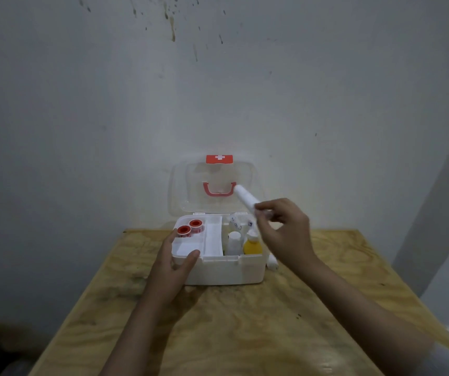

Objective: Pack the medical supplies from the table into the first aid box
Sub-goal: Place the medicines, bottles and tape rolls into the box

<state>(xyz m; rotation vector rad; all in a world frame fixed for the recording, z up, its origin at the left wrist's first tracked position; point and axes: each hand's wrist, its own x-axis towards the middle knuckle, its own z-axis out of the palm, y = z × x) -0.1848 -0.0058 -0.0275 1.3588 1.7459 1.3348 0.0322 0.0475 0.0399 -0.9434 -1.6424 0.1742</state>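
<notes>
Left of centre, on the tabletop: left hand steadying the first aid box, thumb hooked over the front rim, fingers along the left wall, grip wrapped around that corner. Inside, upper-left compartment of the inner tray: two red-cored tape rolls, side by side. Further right, in the deep compartment: white bottle upright, yellow bottle just beside it, wrapped packets behind. Above these, clear lid standing open, red handle showing through. Right of centre: right hand over the box, fingertips pinching one end of a white gauze roll, tilted up toward the lid. Lower right, beside the box wall: another white roll on the tabletop, unpacked. Likely trouble: an end-only pinch letting the roll swing or slip, knocking over the bottles, or landing across them and blocking the lid.
</notes>
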